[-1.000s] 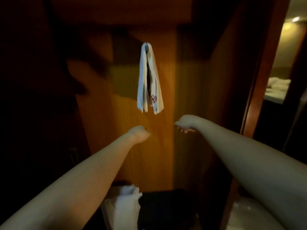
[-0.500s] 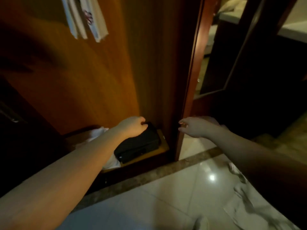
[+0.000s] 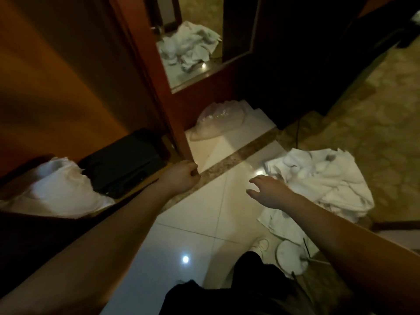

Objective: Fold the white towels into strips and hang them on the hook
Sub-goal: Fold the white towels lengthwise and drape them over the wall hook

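Above the tiled floor, both hands reach out.
Left hand curled, holding nothing; right hand spread loosely beside the heaped white towels.

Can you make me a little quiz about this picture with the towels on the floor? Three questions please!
1. True or false: the right hand is already gripping the pile of white towels on the floor.
2. What is the clear, crinkly thing on the pale tiles beside the wooden door frame? A) a plastic bag B) a glass bowl C) a book
3. Fill in: the left hand has its fingers curled and holds ____.

Key
1. False. Its fingers are spread and reach towards the pile, not closed on it.
2. A, the plastic bag.
3. Nothing that can be seen.
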